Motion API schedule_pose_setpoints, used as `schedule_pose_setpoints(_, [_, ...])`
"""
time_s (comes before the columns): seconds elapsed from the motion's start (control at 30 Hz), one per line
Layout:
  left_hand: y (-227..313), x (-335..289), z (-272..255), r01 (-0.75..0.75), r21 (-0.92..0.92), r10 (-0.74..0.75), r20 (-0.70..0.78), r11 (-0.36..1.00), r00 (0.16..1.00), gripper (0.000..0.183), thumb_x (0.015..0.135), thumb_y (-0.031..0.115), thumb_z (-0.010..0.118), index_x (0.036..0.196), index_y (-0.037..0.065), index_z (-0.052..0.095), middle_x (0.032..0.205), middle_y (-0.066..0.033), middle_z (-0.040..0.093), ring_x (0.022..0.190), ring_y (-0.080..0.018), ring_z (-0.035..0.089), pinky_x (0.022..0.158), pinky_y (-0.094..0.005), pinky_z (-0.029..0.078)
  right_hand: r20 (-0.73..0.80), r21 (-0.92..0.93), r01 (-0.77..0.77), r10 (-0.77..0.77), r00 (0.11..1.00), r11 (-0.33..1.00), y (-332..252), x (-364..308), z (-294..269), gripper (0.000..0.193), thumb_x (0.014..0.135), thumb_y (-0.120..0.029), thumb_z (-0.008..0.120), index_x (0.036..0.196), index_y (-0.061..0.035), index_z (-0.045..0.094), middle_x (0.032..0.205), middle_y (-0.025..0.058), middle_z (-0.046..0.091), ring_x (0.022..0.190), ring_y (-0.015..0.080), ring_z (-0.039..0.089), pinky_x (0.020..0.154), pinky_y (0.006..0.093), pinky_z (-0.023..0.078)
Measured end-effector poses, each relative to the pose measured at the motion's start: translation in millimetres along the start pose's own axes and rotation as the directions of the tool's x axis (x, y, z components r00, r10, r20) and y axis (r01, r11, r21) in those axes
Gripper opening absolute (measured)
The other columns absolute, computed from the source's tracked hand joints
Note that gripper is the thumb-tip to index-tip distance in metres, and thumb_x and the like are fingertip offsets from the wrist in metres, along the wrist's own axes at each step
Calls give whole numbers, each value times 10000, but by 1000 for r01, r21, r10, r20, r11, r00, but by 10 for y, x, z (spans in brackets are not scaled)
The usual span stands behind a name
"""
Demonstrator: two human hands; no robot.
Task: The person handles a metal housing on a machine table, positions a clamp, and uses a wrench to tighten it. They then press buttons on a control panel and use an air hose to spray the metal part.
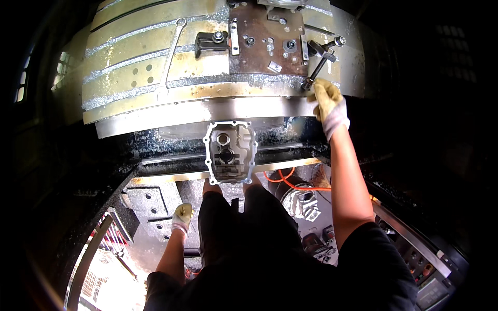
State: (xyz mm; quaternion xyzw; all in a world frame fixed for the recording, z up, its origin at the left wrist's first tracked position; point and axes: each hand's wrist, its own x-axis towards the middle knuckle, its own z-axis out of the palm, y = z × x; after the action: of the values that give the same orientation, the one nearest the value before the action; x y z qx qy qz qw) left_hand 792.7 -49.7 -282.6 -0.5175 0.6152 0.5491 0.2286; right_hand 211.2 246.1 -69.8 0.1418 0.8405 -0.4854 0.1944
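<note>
My right hand, in a yellowish work glove, is raised at the front right edge of the slotted machine table. Its fingers are curled inward; what they hold, if anything, is hidden. Close beside the fingertips is the lower end of a dark clamp bar with a bolt, lying slantwise by the brown fixture plate. My left hand, gloved too, hangs low by my left leg with fingers closed and nothing visible in them. A grey cast metal housing, its open side showing, sits between the table front and my legs.
A combination wrench lies across the table slots, left of a black clamp. Metal chips fill the slots. Below right are an orange hose and a bin with pale pieces. A control panel stands at the lower right.
</note>
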Motion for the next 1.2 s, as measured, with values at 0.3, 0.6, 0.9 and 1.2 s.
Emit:
schedule_pose_setpoints(0.3, [1557,19,367,-421,383,437,47,822,898,402,873,233,735,1203,5,701,1209,-214,718,1132,-346,692,997,-388,535,49,68,-191,188,981,979,1535,-891,250,303,1016,-268,650,837,-34,722,590,-8,586,443,71,477,433,247,370])
schedule_pose_setpoints(0.6, [3123,-75,697,-758,546,899,19,357,437,197,937,187,636,763,103,597,785,-79,684,645,-212,634,558,-336,509,134,252,-337,312,941,907,1587,-983,143,137,976,-170,694,1000,-36,702,711,-37,630,584,53,550,564,216,440])
schedule_pose_setpoints(0.9, [6399,661,2044,-837,509,950,308,-202,-42,214,932,173,639,1097,74,732,1099,-158,728,1072,-333,686,983,-430,524,229,257,-538,490,841,803,2316,-1404,193,311,1008,-316,673,1161,-48,708,733,0,667,584,52,555,532,204,441])
schedule_pose_setpoints(1.2, [6863,1140,2816,-833,481,903,427,-274,-50,215,898,150,630,1056,113,772,1053,-119,739,1024,-321,692,940,-389,545,268,398,-600,537,800,694,2746,-1386,-54,281,1051,-262,613,1213,-38,659,741,66,675,491,68,507,452,214,366])
